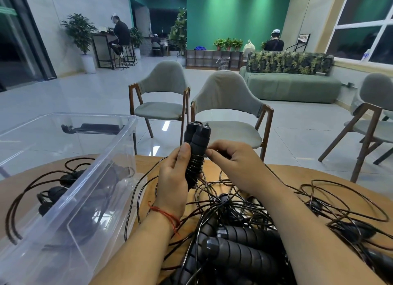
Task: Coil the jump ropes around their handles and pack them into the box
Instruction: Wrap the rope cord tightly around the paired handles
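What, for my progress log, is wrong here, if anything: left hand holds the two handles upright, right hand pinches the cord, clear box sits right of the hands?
Only the box's side: in the head view the clear box sits left of the hands. The left hand holds the two handles upright; the right hand pinches the cord.

The box (pixel 85 115) at the surface's (pixel 287 174) left edge is clear, glossy, smooth plastic, and the surface itself is pale wood with a smooth, dull finish. The upright handles (pixel 196 142) look like matt black ribbed foam or rubber with small shiny metal tips, while the rope (pixel 231 205) is thin black cord with a glossy coat. Beyond the far edge, chairs (pixel 225 93) pair grey cloth with dark wood frames on a glossy tiled floor (pixel 95 93).
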Demonstrator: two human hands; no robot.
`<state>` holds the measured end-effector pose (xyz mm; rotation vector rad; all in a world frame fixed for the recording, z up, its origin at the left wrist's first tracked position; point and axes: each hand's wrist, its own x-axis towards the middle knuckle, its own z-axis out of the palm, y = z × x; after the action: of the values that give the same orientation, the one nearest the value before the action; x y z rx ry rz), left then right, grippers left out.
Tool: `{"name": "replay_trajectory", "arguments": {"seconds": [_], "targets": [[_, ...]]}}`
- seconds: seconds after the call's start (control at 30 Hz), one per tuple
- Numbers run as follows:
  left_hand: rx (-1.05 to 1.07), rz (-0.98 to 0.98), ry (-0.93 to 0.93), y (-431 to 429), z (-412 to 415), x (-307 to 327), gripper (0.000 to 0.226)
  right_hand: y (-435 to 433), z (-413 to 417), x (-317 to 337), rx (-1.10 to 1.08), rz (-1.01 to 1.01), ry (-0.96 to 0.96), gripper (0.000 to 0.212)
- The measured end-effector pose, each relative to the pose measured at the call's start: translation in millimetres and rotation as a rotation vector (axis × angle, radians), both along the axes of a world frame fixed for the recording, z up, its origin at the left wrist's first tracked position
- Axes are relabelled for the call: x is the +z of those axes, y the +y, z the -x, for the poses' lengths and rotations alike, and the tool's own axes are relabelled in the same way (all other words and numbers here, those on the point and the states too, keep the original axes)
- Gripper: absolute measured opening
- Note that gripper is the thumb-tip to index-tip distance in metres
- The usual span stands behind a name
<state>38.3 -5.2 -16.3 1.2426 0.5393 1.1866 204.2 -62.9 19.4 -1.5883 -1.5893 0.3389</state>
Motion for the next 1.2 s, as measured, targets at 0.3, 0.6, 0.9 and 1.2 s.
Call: {"name": "replay_trajectory", "arguments": {"seconds": [0.3,0.6,0.9,1.2], "targets": [[0.200,0.021,0.108,6.5,-3.3,-3.6,0.048,-5.2,6.9,4.6,0.012,-0.048,-0.073,0.018],[0.411,-0.215,0.500,10.2,-2.7,-8.8,0.047,-5.1,11.4,4.3,-0.018,-0.123,-0.516,0.024],[0.467,-0.406,0.878,12.4,1.7,-9.9,0.036,-6.6,3.9,5.7,-0.065,-0.243,-0.721,0.027],[0.152,-0.578,0.988,3.7,14.0,2.2,0.035,-10.3,-6.8,11.2,0.021,-0.089,-0.642,0.026]]}}
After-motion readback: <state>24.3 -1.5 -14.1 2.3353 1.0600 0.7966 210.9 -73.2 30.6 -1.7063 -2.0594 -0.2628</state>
